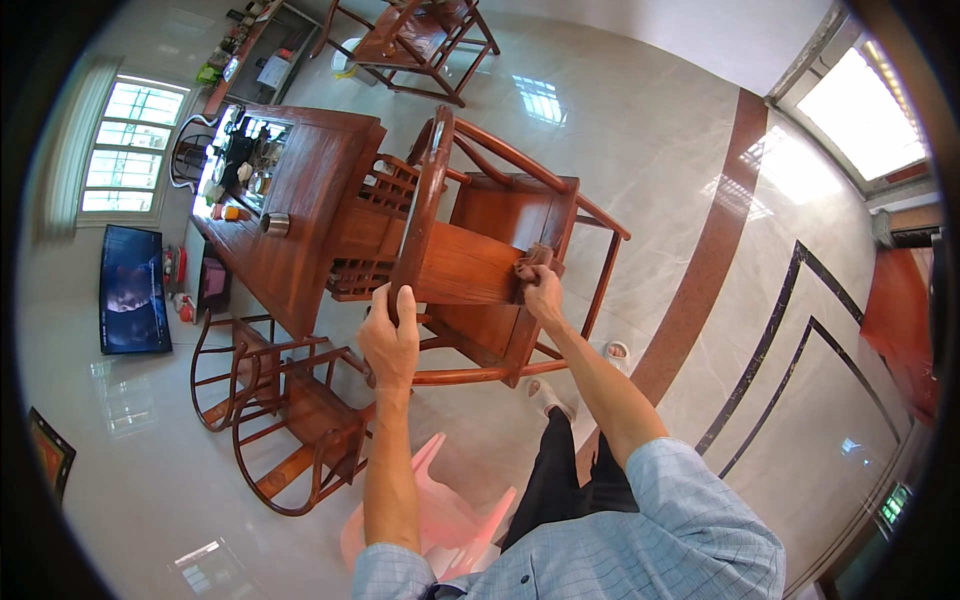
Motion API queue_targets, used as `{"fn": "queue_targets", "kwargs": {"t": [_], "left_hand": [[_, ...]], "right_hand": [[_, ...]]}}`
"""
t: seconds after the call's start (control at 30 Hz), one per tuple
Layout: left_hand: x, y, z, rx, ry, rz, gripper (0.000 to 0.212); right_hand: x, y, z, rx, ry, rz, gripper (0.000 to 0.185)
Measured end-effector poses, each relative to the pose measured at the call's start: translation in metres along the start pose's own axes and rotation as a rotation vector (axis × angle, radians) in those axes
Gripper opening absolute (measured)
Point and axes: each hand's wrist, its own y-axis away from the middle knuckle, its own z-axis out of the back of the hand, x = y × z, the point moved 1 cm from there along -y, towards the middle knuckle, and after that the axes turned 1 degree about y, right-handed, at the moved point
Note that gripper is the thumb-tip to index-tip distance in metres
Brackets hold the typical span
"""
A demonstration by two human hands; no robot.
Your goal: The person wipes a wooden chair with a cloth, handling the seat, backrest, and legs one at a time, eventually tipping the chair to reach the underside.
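Note:
A large wooden armchair [469,259] with a curved top rail and a flat back splat stands before me, beside a wooden table [315,187]. My left hand [391,337] grips the end of the chair's top rail, thumb on one side and fingers on the other. In my right hand [541,289] is a bunched brown cloth [536,262], pressed against the lower part of the back splat, close to the seat. Part of the seat is hidden behind the splat.
Smaller wooden chairs [319,405] stand at the lower left. A pink plastic chair [450,510] is close by my legs. Another wooden armchair [416,45] and a white bin [346,56] are at the top. A metal cup [275,223] and tea things rest on the table.

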Motion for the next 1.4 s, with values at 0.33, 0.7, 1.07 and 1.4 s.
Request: {"fn": "queue_targets", "kwargs": {"t": [0.33, 0.7, 1.07, 1.4], "left_hand": [[0.013, 0.005, 0.020, -0.052, -0.058, -0.036, 0.037], [0.029, -0.001, 0.008, -0.047, -0.024, 0.024, 0.036], [0.018, 0.002, 0.009, -0.064, 0.023, 0.101, 0.035], [0.017, 0.004, 0.005, -0.088, 0.018, 0.083, 0.035]], "right_hand": [[0.191, 0.111, -0.024, 0.022, -0.253, 0.479, 0.018], [-0.019, 0.089, -0.014, 0.145, -0.025, 0.157, 0.011], [-0.002, -0.056, 0.008, -0.065, 0.169, 0.298, 0.043], [-0.111, 0.081, -0.021, 0.281, 0.416, 0.417, 0.017]]}}
